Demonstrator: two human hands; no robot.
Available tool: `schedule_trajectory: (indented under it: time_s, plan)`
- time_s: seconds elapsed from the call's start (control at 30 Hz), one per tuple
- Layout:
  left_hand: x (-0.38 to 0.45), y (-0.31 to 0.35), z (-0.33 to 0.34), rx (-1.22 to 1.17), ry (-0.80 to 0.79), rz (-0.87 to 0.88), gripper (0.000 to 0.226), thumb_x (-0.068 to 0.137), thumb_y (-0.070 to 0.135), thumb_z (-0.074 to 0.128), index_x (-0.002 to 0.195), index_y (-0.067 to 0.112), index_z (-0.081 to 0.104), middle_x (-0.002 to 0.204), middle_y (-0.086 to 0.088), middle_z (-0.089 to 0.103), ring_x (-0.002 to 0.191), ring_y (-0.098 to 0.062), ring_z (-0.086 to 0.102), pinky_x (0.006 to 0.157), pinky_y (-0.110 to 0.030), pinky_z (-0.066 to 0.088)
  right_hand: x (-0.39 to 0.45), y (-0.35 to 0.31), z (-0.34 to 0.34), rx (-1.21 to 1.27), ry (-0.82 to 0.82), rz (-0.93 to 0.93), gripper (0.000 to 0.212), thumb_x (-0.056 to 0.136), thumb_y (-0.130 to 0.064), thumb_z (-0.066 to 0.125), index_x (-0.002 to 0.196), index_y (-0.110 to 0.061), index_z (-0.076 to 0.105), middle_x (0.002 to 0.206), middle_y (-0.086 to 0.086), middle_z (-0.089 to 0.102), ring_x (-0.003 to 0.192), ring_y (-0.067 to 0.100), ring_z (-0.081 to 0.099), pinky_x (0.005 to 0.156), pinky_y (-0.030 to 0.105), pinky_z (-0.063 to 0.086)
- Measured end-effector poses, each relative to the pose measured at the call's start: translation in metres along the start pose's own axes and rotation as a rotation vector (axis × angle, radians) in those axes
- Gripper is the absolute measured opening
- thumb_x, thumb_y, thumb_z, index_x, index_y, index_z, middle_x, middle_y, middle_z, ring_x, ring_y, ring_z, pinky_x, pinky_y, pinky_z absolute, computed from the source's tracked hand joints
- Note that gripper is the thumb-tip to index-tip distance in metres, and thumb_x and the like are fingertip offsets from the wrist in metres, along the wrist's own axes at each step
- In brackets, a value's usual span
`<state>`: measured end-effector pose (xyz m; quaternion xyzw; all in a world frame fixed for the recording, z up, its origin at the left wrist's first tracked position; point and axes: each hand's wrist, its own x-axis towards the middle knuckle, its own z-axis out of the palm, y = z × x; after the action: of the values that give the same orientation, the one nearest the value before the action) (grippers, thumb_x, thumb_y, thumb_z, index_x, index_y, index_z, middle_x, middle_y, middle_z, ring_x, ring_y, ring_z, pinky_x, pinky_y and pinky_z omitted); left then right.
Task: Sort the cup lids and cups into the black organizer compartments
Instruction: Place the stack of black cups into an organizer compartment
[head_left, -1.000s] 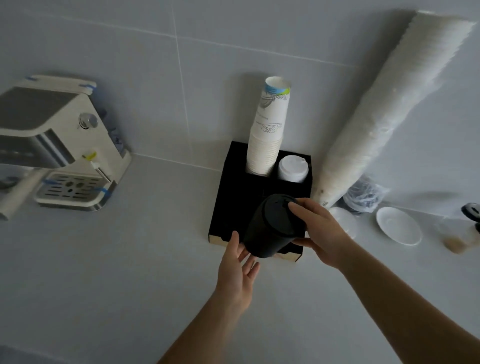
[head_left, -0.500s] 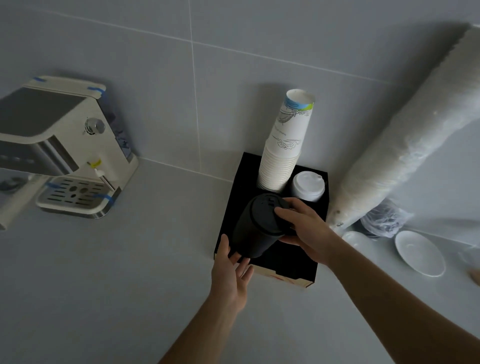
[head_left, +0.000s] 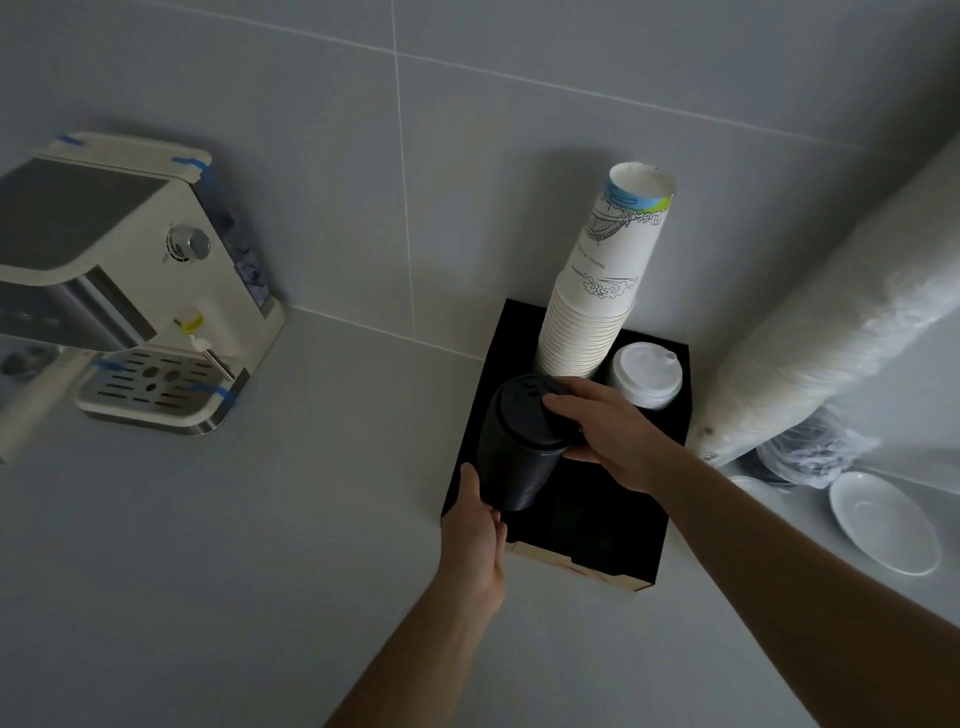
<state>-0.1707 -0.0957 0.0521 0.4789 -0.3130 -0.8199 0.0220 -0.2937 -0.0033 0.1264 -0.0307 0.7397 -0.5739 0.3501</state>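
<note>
A black organizer (head_left: 613, 540) stands on the counter against the tiled wall. In its back left compartment rises a stack of white printed paper cups (head_left: 597, 291); a stack of white lids (head_left: 645, 375) fills the back right one. I hold a tall stack of black lids (head_left: 519, 447), tilted, over the organizer's front left part. My right hand (head_left: 608, 431) grips its top, fingers over the uppermost lid. My left hand (head_left: 475, 535) holds its lower end from the left. The compartment beneath the stack is hidden.
A cream coffee machine (head_left: 130, 280) with a drip tray stands at the left. A long sleeve of white cups (head_left: 841, 332) leans on the wall at the right, above a crumpled plastic bag (head_left: 810, 457) and a white saucer (head_left: 883, 525).
Both hands have carried the black lid stack a little back and down over the organizer's left side. My view has moved closer and shifted left.
</note>
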Motion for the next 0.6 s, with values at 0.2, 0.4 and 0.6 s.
schedule_trajectory:
  time_s: [0.2, 0.4, 0.6]
  plan:
    - [-0.001, 0.003, 0.004, 0.054, -0.026, -0.021, 0.06, 0.095, 0.052, 0.042, 0.144, 0.016, 0.04, 0.139, -0.003, 0.05, 0.128, -0.019, 0.047, 0.109, -0.031, 0.034, 0.012, 0.01, 0.01, -0.055, -0.014, 0.034, 0.027, 0.093, -0.019, 0.058, 0.118, -0.028, 0.064, 0.123, 0.001, 0.068, 0.117, 0.019, 0.062, 0.101, 0.046, 0.047]
    - [0.0, 0.012, 0.004, 0.12, -0.058, -0.037, 0.058, 0.093, 0.056, 0.042, 0.142, 0.025, 0.043, 0.142, 0.001, 0.05, 0.135, -0.019, 0.042, 0.113, -0.033, 0.031, 0.014, 0.008, 0.008, -0.089, -0.045, 0.028, 0.024, 0.094, -0.017, 0.057, 0.111, -0.032, 0.064, 0.123, 0.005, 0.067, 0.11, 0.017, 0.063, 0.099, 0.044, 0.048]
    - [0.005, 0.016, 0.01, 0.166, -0.065, -0.044, 0.065, 0.086, 0.067, 0.043, 0.138, 0.03, 0.048, 0.143, 0.001, 0.051, 0.136, -0.02, 0.042, 0.117, -0.041, 0.028, 0.012, 0.01, 0.006, -0.118, -0.102, 0.009, 0.031, 0.095, -0.013, 0.057, 0.121, -0.026, 0.063, 0.124, 0.007, 0.068, 0.109, 0.018, 0.065, 0.101, 0.044, 0.049]
